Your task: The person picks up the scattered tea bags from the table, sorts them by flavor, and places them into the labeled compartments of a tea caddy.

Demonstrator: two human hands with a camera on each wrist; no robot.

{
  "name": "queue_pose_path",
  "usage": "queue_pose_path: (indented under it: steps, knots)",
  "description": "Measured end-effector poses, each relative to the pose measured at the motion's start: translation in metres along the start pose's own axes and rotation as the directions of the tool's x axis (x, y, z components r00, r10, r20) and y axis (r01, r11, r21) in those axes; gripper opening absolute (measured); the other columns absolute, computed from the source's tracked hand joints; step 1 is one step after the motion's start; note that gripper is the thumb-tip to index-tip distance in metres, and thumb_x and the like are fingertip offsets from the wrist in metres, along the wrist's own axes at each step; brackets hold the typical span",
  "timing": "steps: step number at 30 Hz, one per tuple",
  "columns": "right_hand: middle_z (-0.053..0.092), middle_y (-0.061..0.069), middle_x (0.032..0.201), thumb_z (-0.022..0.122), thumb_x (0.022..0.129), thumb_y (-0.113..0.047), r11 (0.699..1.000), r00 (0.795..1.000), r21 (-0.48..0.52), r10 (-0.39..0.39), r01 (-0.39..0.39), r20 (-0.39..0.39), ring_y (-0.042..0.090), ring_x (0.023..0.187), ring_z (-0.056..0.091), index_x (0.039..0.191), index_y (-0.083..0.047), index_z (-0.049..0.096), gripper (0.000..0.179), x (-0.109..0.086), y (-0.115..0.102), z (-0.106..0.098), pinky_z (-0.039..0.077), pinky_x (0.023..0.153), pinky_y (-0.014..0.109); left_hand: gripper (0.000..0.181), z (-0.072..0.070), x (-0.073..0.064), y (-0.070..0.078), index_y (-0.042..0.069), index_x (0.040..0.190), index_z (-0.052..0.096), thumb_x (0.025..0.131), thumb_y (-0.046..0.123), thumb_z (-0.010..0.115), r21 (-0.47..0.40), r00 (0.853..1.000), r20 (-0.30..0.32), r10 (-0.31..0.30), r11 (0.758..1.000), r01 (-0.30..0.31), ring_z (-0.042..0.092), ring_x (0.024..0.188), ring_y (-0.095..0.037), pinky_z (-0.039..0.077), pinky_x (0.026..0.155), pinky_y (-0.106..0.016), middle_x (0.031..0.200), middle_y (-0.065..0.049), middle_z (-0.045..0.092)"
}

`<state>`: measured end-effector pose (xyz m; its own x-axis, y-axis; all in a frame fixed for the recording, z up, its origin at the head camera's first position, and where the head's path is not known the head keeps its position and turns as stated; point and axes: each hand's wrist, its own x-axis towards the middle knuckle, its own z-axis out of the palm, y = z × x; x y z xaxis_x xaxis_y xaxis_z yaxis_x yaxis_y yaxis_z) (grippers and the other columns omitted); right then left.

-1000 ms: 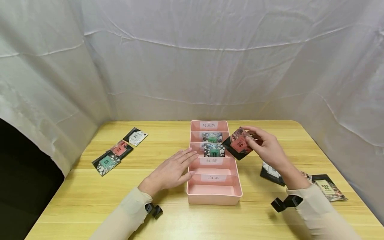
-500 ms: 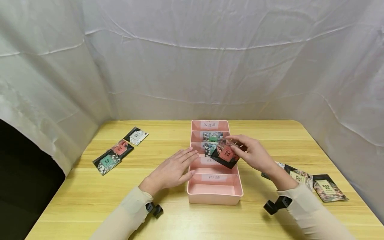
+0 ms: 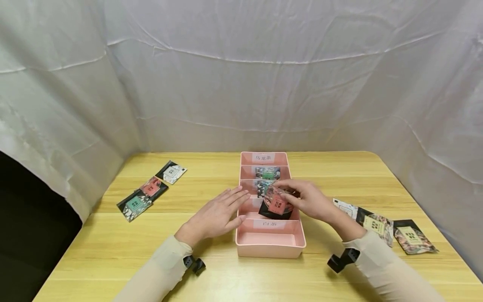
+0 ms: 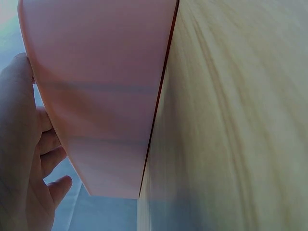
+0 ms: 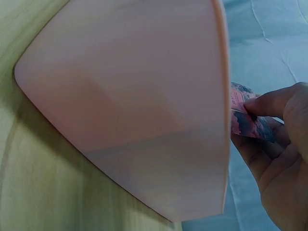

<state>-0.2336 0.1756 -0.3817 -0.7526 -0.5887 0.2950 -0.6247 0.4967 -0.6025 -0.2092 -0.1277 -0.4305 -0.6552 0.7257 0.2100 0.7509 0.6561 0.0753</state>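
Observation:
A pink divided box (image 3: 269, 251) stands lengthwise on the table, its sections marked with paper labels. My right hand (image 3: 311, 200) pinches a black-and-red tea sachet (image 3: 277, 204), whose lower edge dips into the second section from the front. In the right wrist view, thumb and fingers grip the sachet (image 5: 243, 113) just past the box's rim. My left hand (image 3: 216, 213) lies with straight fingers on the box's left rim; the left wrist view shows its fingertips along that rim. Two green-labelled sachets (image 3: 268, 172) sit in sections farther back, the nearer one partly covered by the held sachet.
Left of the box lie a white-labelled sachet (image 3: 171, 172), a red-labelled sachet (image 3: 151, 187) and a green-labelled sachet (image 3: 134, 204), the last two overlapping. To the right are a white-labelled sachet (image 3: 345, 207) and two yellow-labelled sachets (image 3: 413, 236). A pale curtain (image 3: 241, 92) hangs behind.
My right hand has carried the red-labelled sachet left and down, from beside the box into the second section from the front. The left hand has stayed on the rim.

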Motion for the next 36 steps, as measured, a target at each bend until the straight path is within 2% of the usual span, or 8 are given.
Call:
queue_pose_path:
  steps: [3, 11, 15, 19, 27, 31, 36]
  knots:
    - [0.067, 0.003, 0.12, 0.065, 0.095, -0.011, 1.0, 1.0, -0.001, -0.004, 0.004, 0.031, 0.01, 0.086, 0.06, 0.127, -0.016, 0.066, 0.032, 0.001, 0.0, 0.004, 0.054, 0.072, 0.029, 0.064, 0.0, 0.0, 0.001, 0.006, 0.154, 0.03, 0.103, 0.045, 0.033, -0.004, 1.0, 0.006, -0.004, 1.0, 0.004, 0.018, 0.147, -0.024, 0.015, 0.12, -0.04, 0.157, -0.013, 0.03]
    - [0.069, 0.0, 0.11, 0.066, 0.094, -0.011, 0.999, 0.995, -0.017, -0.027, 0.029, 0.1, 0.006, 0.068, 0.055, 0.125, -0.017, 0.067, 0.031, 0.002, -0.003, 0.014, 0.052, 0.064, 0.026, 0.063, 0.0, 0.0, 0.001, 0.008, 0.154, 0.03, 0.103, 0.045, 0.035, 0.009, 1.0, 0.012, -0.008, 1.0, 0.008, 0.017, 0.147, -0.023, 0.012, 0.12, -0.037, 0.158, -0.012, 0.03]
    - [0.069, 0.0, 0.109, 0.064, 0.095, -0.011, 0.998, 0.991, -0.028, -0.047, 0.051, 0.128, 0.005, 0.066, 0.053, 0.125, -0.016, 0.066, 0.03, 0.002, -0.003, 0.02, 0.051, 0.064, 0.026, 0.063, 0.0, 0.0, 0.001, 0.007, 0.154, 0.03, 0.103, 0.044, 0.035, 0.015, 1.0, 0.011, -0.006, 1.0, 0.006, 0.017, 0.148, -0.023, 0.013, 0.12, -0.038, 0.158, -0.012, 0.03]
    - [0.069, 0.001, 0.113, 0.063, 0.095, -0.009, 0.996, 0.987, -0.057, -0.054, 0.063, 0.149, 0.005, 0.076, 0.056, 0.125, -0.014, 0.066, 0.03, 0.001, -0.004, 0.024, 0.052, 0.071, 0.027, 0.063, 0.001, 0.0, 0.001, 0.007, 0.154, 0.029, 0.103, 0.044, 0.035, 0.021, 1.0, 0.013, -0.006, 1.0, 0.006, 0.016, 0.148, -0.023, 0.013, 0.12, -0.038, 0.158, -0.012, 0.03]
    - [0.069, -0.001, 0.114, 0.063, 0.096, -0.01, 0.99, 0.98, -0.108, -0.073, 0.094, 0.184, 0.006, 0.086, 0.06, 0.125, -0.015, 0.066, 0.029, 0.001, -0.008, 0.025, 0.054, 0.075, 0.03, 0.062, 0.001, -0.001, 0.002, 0.007, 0.153, 0.03, 0.102, 0.04, 0.042, 0.004, 1.0, 0.009, -0.014, 1.0, 0.014, 0.016, 0.148, -0.023, 0.014, 0.12, -0.039, 0.158, -0.012, 0.029]
    - [0.069, -0.001, 0.113, 0.063, 0.096, -0.011, 0.988, 0.981, -0.123, -0.068, 0.091, 0.182, 0.007, 0.091, 0.062, 0.125, -0.015, 0.066, 0.029, -0.001, -0.008, 0.025, 0.055, 0.079, 0.033, 0.063, 0.001, -0.001, 0.002, 0.007, 0.154, 0.03, 0.103, 0.043, 0.038, 0.006, 1.0, 0.012, -0.016, 1.0, 0.016, 0.016, 0.148, -0.023, 0.013, 0.12, -0.038, 0.158, -0.011, 0.028]
    - [0.068, -0.005, 0.103, 0.065, 0.094, -0.008, 0.991, 0.99, -0.113, -0.053, 0.068, 0.131, 0.005, 0.079, 0.059, 0.124, -0.015, 0.066, 0.031, -0.005, -0.01, 0.019, 0.054, 0.069, 0.027, 0.063, 0.0, -0.001, 0.002, 0.006, 0.153, 0.03, 0.103, 0.044, 0.035, 0.003, 1.0, 0.007, -0.014, 1.0, 0.014, 0.017, 0.148, -0.023, 0.012, 0.12, -0.037, 0.158, -0.011, 0.028]
